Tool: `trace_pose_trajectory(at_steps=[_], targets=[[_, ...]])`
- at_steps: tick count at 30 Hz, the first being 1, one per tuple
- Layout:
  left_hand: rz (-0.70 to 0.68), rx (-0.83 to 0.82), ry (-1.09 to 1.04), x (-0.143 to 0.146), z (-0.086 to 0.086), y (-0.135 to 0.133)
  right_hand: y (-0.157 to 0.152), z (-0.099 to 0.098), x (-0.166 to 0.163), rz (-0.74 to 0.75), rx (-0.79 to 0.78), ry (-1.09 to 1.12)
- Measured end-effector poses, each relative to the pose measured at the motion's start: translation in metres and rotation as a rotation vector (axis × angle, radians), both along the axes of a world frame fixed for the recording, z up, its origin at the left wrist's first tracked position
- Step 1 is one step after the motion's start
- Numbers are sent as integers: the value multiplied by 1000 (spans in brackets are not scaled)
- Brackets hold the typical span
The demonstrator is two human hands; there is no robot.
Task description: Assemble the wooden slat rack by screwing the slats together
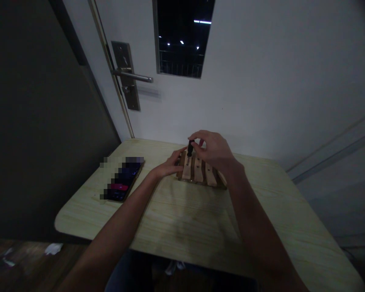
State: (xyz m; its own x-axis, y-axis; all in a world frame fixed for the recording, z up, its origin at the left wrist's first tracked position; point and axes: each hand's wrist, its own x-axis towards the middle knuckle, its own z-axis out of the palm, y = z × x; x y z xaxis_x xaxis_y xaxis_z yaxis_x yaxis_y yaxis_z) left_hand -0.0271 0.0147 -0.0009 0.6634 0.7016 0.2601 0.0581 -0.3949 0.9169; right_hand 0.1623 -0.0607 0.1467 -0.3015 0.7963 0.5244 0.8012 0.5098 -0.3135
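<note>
My right hand [214, 148] pinches the dark handle of a small screwdriver [190, 148] between thumb and fingers. The tool stands nearly upright, its metal tip on or just over the leftmost slat of a slatted wooden piece [198, 172]. Several pale wooden slats with small dark holes lie side by side on this brown base. Against its left edge, my left hand [169, 165] grips the piece, fingers behind and thumb in front. A small red thing [201, 142] shows beside my right fingers; I cannot tell what it is. My right hand and wrist hide the piece's far right part.
A phone [123, 180] with a lit screen lies on the pale wooden table [170, 219], left of my hands. Behind the table's far edge stands a white door [261, 81] with a metal handle [134, 76] and a dark window [185, 40]. White scraps [53, 248] lie on the floor.
</note>
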Motion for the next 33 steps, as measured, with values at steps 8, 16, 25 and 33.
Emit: trace_pose_trajectory(at_steps=[8,16,25,33], targets=[[2,9,-22,2,1,-1,1,5,0,35,-37,-20],[4,-11,-16,1,1,-1,2,4,2,30,-44,35],[-35,-42,-74,2,4,-5,1,6,5,54,-72,16],[-31,-32,-35,-1,-1,-1,1,6,5,69,-55,3]])
